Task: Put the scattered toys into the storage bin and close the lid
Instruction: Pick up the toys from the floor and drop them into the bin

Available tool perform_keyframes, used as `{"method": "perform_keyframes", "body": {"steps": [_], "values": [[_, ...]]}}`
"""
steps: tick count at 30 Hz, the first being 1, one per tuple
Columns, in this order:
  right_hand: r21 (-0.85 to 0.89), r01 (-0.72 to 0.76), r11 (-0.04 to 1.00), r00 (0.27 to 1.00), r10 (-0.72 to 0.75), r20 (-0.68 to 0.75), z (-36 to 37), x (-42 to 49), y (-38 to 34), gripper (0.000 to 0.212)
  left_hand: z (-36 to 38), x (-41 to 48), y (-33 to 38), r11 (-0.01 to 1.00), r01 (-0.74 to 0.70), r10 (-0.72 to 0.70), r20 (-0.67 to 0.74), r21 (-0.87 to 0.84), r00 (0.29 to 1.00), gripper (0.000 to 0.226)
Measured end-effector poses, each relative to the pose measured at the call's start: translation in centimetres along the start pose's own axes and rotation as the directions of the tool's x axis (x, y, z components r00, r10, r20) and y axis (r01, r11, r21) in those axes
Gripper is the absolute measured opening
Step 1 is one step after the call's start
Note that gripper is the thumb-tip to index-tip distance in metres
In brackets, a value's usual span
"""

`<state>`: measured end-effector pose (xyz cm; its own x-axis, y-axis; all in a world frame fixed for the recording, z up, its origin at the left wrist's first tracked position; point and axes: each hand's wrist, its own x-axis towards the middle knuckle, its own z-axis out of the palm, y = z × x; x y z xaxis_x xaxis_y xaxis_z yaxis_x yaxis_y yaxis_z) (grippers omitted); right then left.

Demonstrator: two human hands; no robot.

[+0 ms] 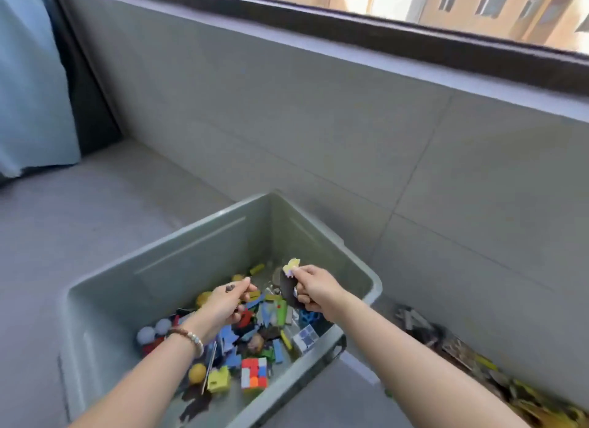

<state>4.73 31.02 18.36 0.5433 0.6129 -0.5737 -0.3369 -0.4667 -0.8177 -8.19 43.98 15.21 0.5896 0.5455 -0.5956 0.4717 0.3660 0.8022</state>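
Head view: grey tiled floor [79, 230], and a grey tiled wall [318, 124] rising to a sill under a dark-framed window [382, 32], with tan buildings outside. Blue curtain [28, 92] hangs at far left. Storage bin [95, 332], grey-green plastic, sits on the floor near the wall, top open. Its bottom is covered with toys [280, 312]: colour cube [254, 372], yellow ball [197, 373], white balls [154, 330], blue and yellow blocks. More scattered toys [471, 357] lie on the floor right of the bin, along the wall base. Both hands are over the bin. Right hand [314, 292] pinches a dark flat piece [288, 292] with a pale yellow bit [291, 266] at its top. Left hand [228, 303] has a beaded bracelet [188, 336] on the wrist and its fingers are curled; can't tell if it grips anything.
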Motion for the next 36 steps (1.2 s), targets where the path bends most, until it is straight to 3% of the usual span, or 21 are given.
{"method": "perform_keyframes", "body": {"steps": [4, 5, 7, 10, 13, 15, 19, 22, 30, 32, 36], "values": [[-0.156, -0.135, 0.978, 0.991, 0.135, -0.011, 2.4, 3.3, 3.4, 0.013, -2.6, 2.3, -4.1, 0.995, 0.081, -0.077, -0.075, 0.061, 0.994, 0.039], [-0.224, -0.138, 0.965, 0.99, 0.132, -0.042, 2.3, 3.8, 4.0, 0.024, -3.1, 2.9, -4.8, 0.985, 0.083, -0.066, -0.118, 0.15, 0.991, 0.047], [-0.509, -0.101, 0.855, 0.993, 0.054, -0.107, 1.2, 4.8, 4.9, 0.053, -4.2, 3.9, -6.1, 0.918, 0.075, -0.006, -0.175, 0.39, 0.985, 0.063], [-0.755, 0.014, 0.656, 0.993, -0.096, -0.065, -0.5, 4.6, 4.7, 0.062, -4.9, 4.8, -6.8, 0.644, 0.09, 0.077, -0.181, 0.76, 0.98, 0.074], [-0.883, 0.139, 0.448, 0.967, -0.253, 0.024, -2.8, 3.2, 2.8, 0.06, -3.0, 3.8, -4.3, 0.505, 0.013, 0.176, -0.117, 0.863, 0.977, 0.072], [-0.898, 0.195, 0.394, 0.923, -0.384, 0.032, -5.2, 1.7, 1.2, 0.056, -0.4, 2.7, -1.4, 0.468, -0.113, 0.323, -0.05, 0.876, 0.945, 0.07], [-0.882, 0.211, 0.421, 0.834, -0.549, -0.062, -12.5, -2.1, -0.8, 0.048, 7.1, 0.4, 4.2, 0.399, -0.413, 0.566, 0.134, 0.819, 0.813, 0.067], [-0.879, 0.114, 0.462, 0.825, -0.537, -0.175, -19.3, -4.6, 0.2, 0.049, 13.7, -1.2, 6.9, 0.289, -0.581, 0.645, 0.294, 0.761, 0.706, 0.065], [-0.778, -0.095, 0.621, 0.849, -0.357, -0.389, -32.2, -7.2, 11.4, 0.052, 29.3, 0.5, 3.1, -0.066, -0.717, 0.627, 0.588, 0.694, 0.511, 0.054], [-0.753, -0.094, 0.652, 0.865, -0.321, -0.386, -33.4, -6.0, 15.2, 0.052, 31.8, 2.5, 0.1, -0.075, -0.715, 0.552, 0.626, 0.695, 0.55, 0.053], [-0.657, -0.063, 0.752, 0.899, -0.244, -0.365, -34.1, -2.1, 22.4, 0.054, 33.6, 9.1, -6.1, 0.119, -0.526, 0.371, 0.454, 0.842, 0.811, 0.063]]}}
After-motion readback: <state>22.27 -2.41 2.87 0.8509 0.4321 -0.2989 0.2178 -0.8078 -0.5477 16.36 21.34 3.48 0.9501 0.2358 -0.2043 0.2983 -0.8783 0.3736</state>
